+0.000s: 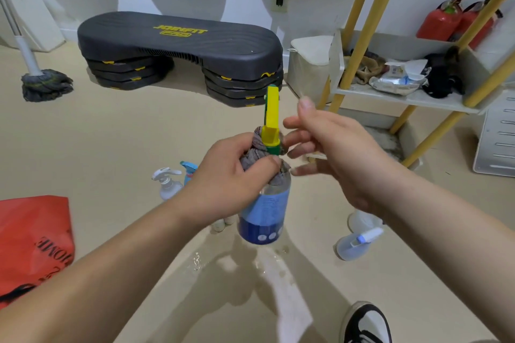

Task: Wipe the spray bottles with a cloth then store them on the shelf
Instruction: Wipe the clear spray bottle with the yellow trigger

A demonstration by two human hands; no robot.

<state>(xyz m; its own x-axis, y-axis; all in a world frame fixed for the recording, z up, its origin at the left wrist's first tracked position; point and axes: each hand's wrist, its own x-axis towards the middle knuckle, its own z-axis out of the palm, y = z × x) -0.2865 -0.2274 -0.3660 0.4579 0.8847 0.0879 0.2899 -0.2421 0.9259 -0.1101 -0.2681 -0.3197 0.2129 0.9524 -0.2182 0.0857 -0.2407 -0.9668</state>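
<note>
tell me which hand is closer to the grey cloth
Left. The left hand grips the grey cloth round the neck of the spray bottle; the right hand is open just to the right of it, fingertips blurred.

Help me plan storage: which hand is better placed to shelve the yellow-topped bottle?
Likely right. The right hand is open beside the bottle, nearer the shelf; the left hand grips the cloth round its neck.

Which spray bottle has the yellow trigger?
The blue-labelled bottle that the left hand grips through the cloth; the floor bottles have white or blue triggers.
</note>
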